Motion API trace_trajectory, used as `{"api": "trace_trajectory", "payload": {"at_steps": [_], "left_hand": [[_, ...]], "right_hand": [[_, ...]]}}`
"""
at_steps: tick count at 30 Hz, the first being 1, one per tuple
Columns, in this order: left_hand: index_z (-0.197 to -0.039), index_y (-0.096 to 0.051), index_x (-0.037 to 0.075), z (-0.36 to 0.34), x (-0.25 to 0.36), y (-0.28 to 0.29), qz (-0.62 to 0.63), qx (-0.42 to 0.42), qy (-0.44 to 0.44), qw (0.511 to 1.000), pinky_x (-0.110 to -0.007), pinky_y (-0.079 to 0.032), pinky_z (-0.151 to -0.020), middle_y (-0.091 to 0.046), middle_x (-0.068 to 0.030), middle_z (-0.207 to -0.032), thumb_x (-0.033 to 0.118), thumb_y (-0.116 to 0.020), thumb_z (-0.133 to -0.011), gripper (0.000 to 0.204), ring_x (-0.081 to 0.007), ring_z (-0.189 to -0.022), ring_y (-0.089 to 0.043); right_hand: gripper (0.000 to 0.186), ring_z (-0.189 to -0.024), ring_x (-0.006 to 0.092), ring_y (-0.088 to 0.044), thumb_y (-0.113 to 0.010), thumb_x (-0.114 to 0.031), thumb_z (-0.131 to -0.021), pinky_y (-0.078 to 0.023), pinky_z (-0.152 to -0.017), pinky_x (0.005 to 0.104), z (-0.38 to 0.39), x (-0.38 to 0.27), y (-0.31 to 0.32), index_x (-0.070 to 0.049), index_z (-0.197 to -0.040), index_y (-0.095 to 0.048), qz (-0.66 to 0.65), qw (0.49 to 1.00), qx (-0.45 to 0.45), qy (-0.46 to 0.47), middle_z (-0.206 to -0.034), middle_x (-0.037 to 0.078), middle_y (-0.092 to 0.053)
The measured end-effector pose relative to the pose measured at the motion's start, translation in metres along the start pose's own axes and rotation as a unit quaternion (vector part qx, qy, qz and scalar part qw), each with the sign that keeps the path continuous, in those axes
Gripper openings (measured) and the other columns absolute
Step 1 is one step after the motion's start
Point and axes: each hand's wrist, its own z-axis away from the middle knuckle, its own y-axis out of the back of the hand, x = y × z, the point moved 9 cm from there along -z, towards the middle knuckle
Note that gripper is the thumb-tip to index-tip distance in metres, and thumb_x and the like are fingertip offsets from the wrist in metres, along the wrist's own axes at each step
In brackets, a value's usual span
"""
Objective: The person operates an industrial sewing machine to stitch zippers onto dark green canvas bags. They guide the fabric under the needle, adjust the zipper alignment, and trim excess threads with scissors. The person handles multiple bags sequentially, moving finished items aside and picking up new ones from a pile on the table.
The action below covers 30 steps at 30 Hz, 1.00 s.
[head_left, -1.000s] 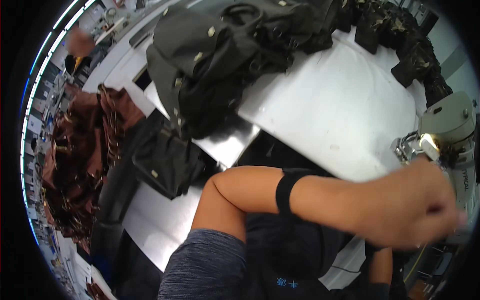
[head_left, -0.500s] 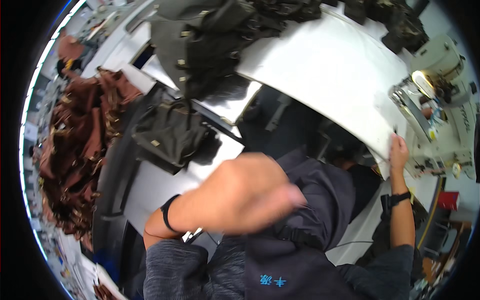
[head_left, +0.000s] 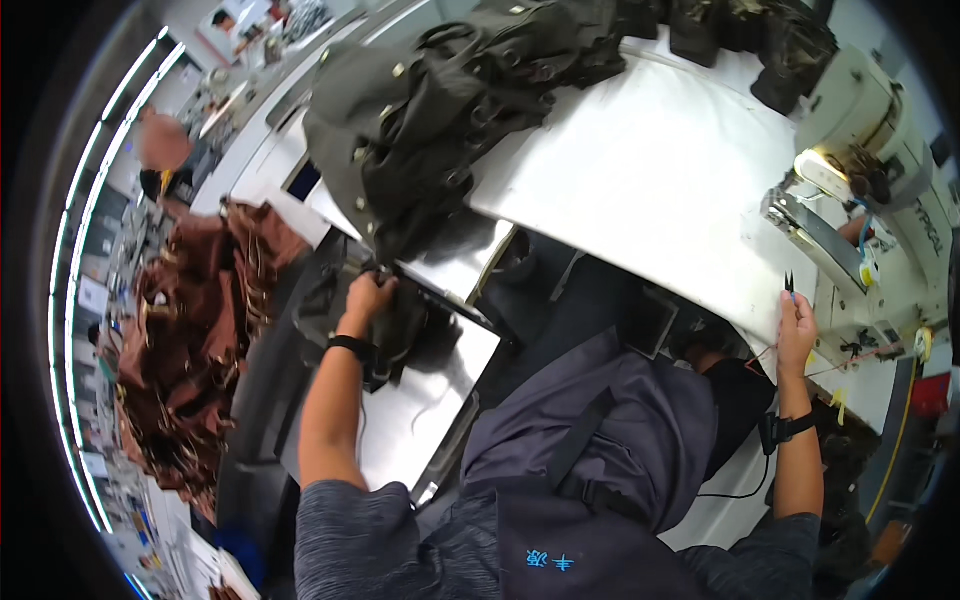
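My left hand is closed on the top of a dark olive fabric bag, which rests on the lower shiny surface at left. The forearm covers part of the bag. At the right edge of the white table, my right hand grips small thread snips. Their dark pointed tips stick up past the fingers. Close by stands a pale sewing machine with its lamp lit. A thin red thread shows beside the right hand.
More olive bags lie heaped at the far left of the table, and dark ones at the far right. A pile of reddish-brown fabric pieces with metal fittings is at left. Beyond it, a person sits among workstations.
My left hand has gone from in front of my body out to the left and taken hold of the olive bag. The right hand stays by the table edge; the snips now show clearly.
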Motion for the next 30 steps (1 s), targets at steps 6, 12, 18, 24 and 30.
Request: {"api": "trace_trajectory", "payload": {"at_steps": [6,12,18,24,30], "left_hand": [[-0.117,-0.076,0.010,-0.044,0.008,-0.064,-0.232,0.038,0.096,0.967,-0.053,-0.044,-0.102,-0.066,-0.0106,-0.131,0.039,-0.069,-0.087,0.042,-0.0378,-0.130,-0.052],[-0.108,-0.076,0.012,-0.057,-0.030,-0.094,-0.282,0.125,0.163,0.937,-0.046,-0.045,-0.092,-0.066,-0.0056,-0.121,0.029,-0.058,-0.096,0.027,-0.0293,-0.122,-0.052],[-0.109,-0.072,0.008,-0.055,-0.045,-0.081,-0.294,0.178,0.211,0.915,-0.044,-0.045,-0.093,-0.064,-0.0057,-0.122,0.021,-0.055,-0.100,0.023,-0.0271,-0.124,-0.052],[-0.109,-0.075,0.011,-0.035,-0.007,-0.080,-0.202,0.223,0.221,0.928,-0.049,-0.047,-0.100,-0.065,-0.0073,-0.123,0.034,-0.058,-0.097,0.031,-0.0282,-0.130,-0.052],[-0.112,-0.074,0.010,-0.029,-0.046,-0.037,-0.174,0.172,0.269,0.932,-0.053,-0.050,-0.098,-0.063,-0.0090,-0.128,0.039,-0.068,-0.093,0.035,-0.0335,-0.130,-0.053]], "right_hand": [[0.022,-0.073,0.0009,-0.044,-0.072,-0.021,-0.101,-0.036,-0.064,0.0192,0.010,-0.044,-0.001,0.001,-0.105,-0.069,0.010,0.999,0.032,0.021,-0.083,-0.009,-0.057],[0.019,-0.072,0.0009,-0.043,-0.072,-0.019,-0.101,-0.036,-0.063,0.0195,0.015,-0.044,-0.007,0.000,-0.102,-0.068,0.020,0.999,0.032,0.021,-0.081,-0.008,-0.055],[0.015,-0.072,0.0003,-0.041,-0.070,-0.016,-0.102,-0.034,-0.064,0.0194,0.022,-0.048,-0.009,-0.001,-0.099,-0.068,0.022,0.999,0.038,-0.004,-0.081,-0.010,-0.053],[0.017,-0.071,0.0004,-0.044,-0.071,-0.017,-0.101,-0.037,-0.064,0.0198,0.021,-0.055,-0.006,0.000,-0.101,-0.068,-0.004,0.999,0.040,0.021,-0.080,-0.008,-0.056],[0.020,-0.073,0.0004,-0.048,-0.073,-0.018,-0.100,-0.040,-0.066,0.0196,0.020,-0.055,-0.016,0.001,-0.102,-0.068,-0.031,0.999,0.034,0.030,-0.081,-0.007,-0.059]]}}
